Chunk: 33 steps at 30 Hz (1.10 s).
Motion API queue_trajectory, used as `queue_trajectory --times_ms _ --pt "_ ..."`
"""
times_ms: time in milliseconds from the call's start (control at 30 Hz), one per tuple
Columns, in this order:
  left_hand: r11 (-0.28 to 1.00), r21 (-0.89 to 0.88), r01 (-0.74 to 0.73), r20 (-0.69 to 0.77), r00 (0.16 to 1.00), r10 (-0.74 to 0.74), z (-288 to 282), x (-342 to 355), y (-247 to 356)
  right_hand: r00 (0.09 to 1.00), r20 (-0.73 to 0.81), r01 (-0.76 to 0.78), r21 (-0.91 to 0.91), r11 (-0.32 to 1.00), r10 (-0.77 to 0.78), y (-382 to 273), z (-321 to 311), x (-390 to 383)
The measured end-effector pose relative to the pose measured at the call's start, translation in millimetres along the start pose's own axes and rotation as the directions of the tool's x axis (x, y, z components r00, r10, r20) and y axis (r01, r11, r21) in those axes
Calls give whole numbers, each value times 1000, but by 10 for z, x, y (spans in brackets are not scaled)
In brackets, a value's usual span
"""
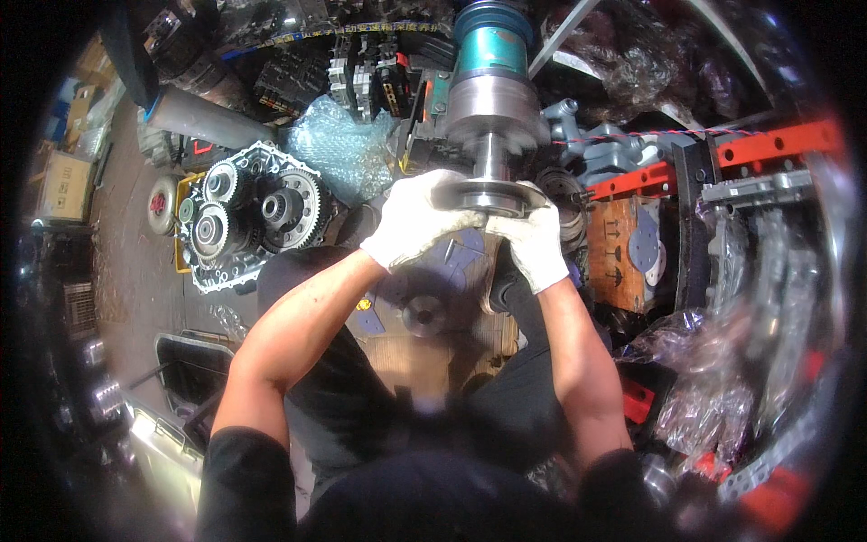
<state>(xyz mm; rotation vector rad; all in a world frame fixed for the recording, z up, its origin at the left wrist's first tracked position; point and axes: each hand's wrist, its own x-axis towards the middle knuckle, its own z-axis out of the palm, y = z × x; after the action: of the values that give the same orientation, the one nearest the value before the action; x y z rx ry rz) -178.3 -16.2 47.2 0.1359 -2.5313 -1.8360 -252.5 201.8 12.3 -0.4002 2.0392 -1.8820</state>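
Observation:
Both my hands wear white gloves and grip a round metal disc (pixel 492 206) by its rim. My left hand (pixel 411 217) is closed on the left side, its thumb along the top and its fingers underneath. On the right side my right hand (pixel 535 237) is wrapped round the edge. A bright steel shaft (pixel 492 155) stands just beyond the disc, in line with its centre. That shaft comes out of a wide steel cylinder (pixel 492 104), which looks smeared, on a green machine body (pixel 493 50). Whether the disc is fixed to the shaft I cannot tell.
A gearbox housing (pixel 298 172) with several gears sits at the left beside bubble wrap (pixel 339 144). Below my hands, a dark round part (pixel 424 316) lies on a wooden board (pixel 406 361). A red perforated beam (pixel 777 140) and plastic-wrapped parts (pixel 722 379) crowd the right.

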Motion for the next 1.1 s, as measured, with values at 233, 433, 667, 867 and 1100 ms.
queue_trajectory --times_ms 233,433,667,867,1100 --pt "1000 9 -17 -19 1000 17 15 1 -24 999 -25 -23 -26 999 23 98 -30 14" --pt "1000 -28 -11 -20 1000 10 20 4 -13 1000 -16 -25 122 992 27 117 -4 12" --pt "1000 7 -17 -15 1000 17 16 4 -7 1000 -19 -19 68 998 20 48 4 7" --pt "999 -7 -54 -41 998 54 46 17 -48 1000 -8 -26 70 997 27 41 6 14" --pt "999 -8 -46 -30 999 46 30 11 -33 1000 -6 -16 117 993 17 56 10 8"
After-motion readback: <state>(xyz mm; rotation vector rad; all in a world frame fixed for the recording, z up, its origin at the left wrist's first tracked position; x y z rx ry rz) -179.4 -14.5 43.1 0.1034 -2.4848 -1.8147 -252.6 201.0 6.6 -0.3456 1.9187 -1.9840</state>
